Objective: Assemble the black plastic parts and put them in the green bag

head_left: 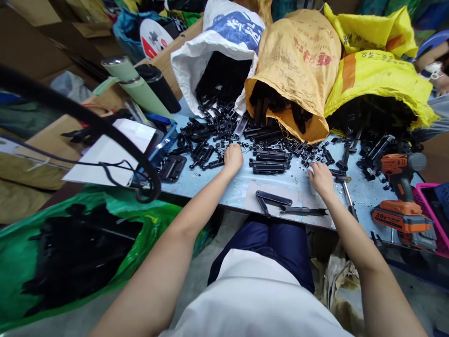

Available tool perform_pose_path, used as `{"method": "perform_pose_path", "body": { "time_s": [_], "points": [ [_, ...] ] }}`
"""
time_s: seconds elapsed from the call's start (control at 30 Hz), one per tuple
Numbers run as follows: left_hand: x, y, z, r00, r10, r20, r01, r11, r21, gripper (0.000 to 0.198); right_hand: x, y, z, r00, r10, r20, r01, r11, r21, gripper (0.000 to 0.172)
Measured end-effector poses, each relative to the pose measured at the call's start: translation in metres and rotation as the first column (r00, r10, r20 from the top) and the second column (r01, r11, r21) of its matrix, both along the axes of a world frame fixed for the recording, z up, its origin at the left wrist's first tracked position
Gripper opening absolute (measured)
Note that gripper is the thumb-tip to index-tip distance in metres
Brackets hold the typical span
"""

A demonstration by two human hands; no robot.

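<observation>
My left hand [234, 159] is closed at the edge of a heap of small metal parts [221, 146]. Its fingers are curled, and whatever they pinch is too small or hidden to make out. On the right, my right hand [321, 178] has its fingertips together among scattered small fittings [308, 152]; what they hold cannot be made out. Between the hands lies a neat stack of black folding arms [269, 161]. Nearer the front edge, one bent black arm [273, 198] rests on a pale sheet beside a wrench-like tool [305, 211].
Three sacks, white [185, 70], orange [298, 61] and yellow [382, 75], spill black parts onto the blue table [206, 187]. A hammer [348, 194] and a cordless drill [403, 196] stand right. A green bag [154, 224] hangs left; a black cable [105, 128] crosses the view.
</observation>
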State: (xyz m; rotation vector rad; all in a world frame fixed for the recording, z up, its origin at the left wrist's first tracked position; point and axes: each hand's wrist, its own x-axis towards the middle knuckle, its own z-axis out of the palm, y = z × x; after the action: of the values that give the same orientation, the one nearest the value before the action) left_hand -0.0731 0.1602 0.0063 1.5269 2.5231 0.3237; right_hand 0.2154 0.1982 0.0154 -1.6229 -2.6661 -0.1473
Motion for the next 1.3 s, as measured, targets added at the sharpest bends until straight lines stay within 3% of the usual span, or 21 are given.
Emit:
{"method": "perform_pose_path", "body": {
  "time_s": [0.07,0.17,0.27,0.4,0.6,0.73,0.83,0.93,1.07,1.17,1.3],
  "points": [
    [0.006,-0.014,0.001,0.997,-0.047,0.056,0.040,0.993,0.113,0.025,-0.014,0.026,0.001,0.994,-0.114,0.007,0.114,0.994,-0.002,0.034],
    [0.014,-0.045,0.001,0.958,-0.220,0.182,0.165,0.947,0.276,0.022,-0.031,0.048,-0.001,0.995,-0.098,0.021,0.098,0.995,-0.026,0.032],
    [0.021,-0.079,-0.002,0.883,-0.347,0.318,0.237,0.911,0.337,0.022,-0.043,0.053,-0.004,0.997,-0.049,0.060,0.052,0.998,-0.046,0.027],
    [0.031,-0.104,-0.009,0.853,-0.365,0.373,0.238,0.908,0.345,0.021,-0.050,0.048,-0.006,0.982,-0.161,0.100,0.169,0.983,-0.076,0.032],
    [0.040,-0.106,-0.004,0.855,-0.482,0.194,0.420,0.861,0.287,0.021,-0.031,0.039,-0.005,0.993,-0.092,0.075,0.099,0.991,-0.091,0.027],
    [0.046,-0.105,-0.001,0.809,-0.585,0.064,0.563,0.801,0.205,0.024,-0.022,0.039,-0.003,0.999,-0.048,0.013,0.049,0.995,-0.086,0.026],
    [0.054,-0.108,-0.012,0.805,-0.592,-0.019,0.570,0.766,0.296,0.026,-0.031,0.041,-0.002,1.000,-0.016,-0.022,0.014,0.997,-0.079,0.028],
    [0.059,-0.111,-0.030,0.819,-0.563,-0.110,0.551,0.719,0.424,0.030,-0.047,0.046,-0.001,0.998,-0.068,-0.007,0.067,0.994,-0.084,0.031],
    [0.055,-0.111,-0.048,0.784,-0.578,-0.228,0.594,0.589,0.548,0.027,-0.063,0.054,0.001,0.983,-0.173,0.052,0.178,0.980,-0.087,0.036],
    [0.050,-0.109,-0.054,0.741,-0.616,-0.266,0.628,0.496,0.600,0.024,-0.066,0.058,0.002,0.980,-0.183,0.075,0.190,0.976,-0.102,0.036],
    [0.047,-0.107,-0.056,0.726,-0.626,-0.286,0.644,0.472,0.602,0.023,-0.064,0.057,0.003,0.976,-0.199,0.093,0.212,0.964,-0.162,0.030]
  ]
}}
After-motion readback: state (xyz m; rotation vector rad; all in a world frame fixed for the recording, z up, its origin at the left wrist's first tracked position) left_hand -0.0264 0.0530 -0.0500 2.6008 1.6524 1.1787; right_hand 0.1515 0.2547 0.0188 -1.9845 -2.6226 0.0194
